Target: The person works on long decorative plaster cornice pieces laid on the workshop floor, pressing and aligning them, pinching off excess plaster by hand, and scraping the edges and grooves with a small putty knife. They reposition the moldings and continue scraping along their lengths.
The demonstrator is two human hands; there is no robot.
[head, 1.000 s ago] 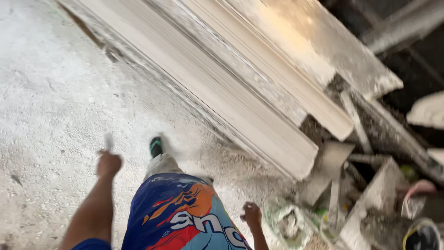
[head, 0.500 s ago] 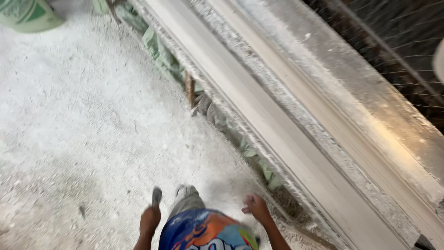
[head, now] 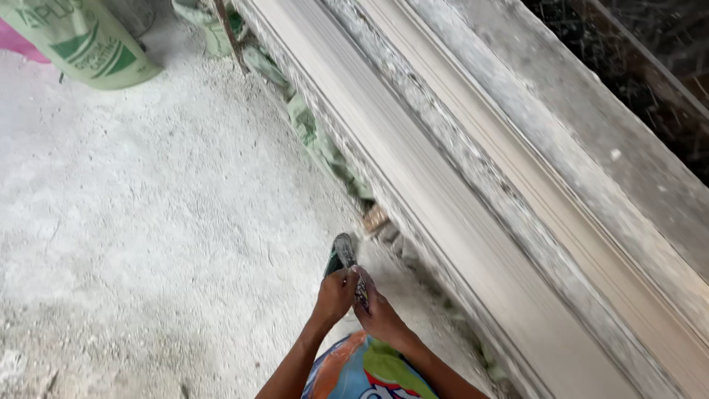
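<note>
My left hand (head: pixel 336 295) and my right hand (head: pixel 382 319) meet in front of me, low in the head view. Both close on a small thin dusty tool (head: pixel 360 287) that stands between them. Just beyond the hands is my foot in a dark sandal (head: pixel 342 255) on the white dusty floor (head: pixel 148 222). My colourful shorts (head: pixel 369 373) show at the bottom edge. To the right of the hands runs a long pale plaster moulding (head: pixel 473 222), laid diagonally on a dusty bench.
A green printed sack (head: pixel 96 44) stands at the top left, with something pink (head: pixel 18 43) behind it. Crumpled green bags (head: pixel 317 140) and a small brick piece (head: pixel 375 219) lie under the bench edge. Dark mesh (head: pixel 635 66) fills the top right.
My hands were apart, the left carrying the thin tool; now they have come together on it. The view has moved along the moulding, and the green sack has come closer.
</note>
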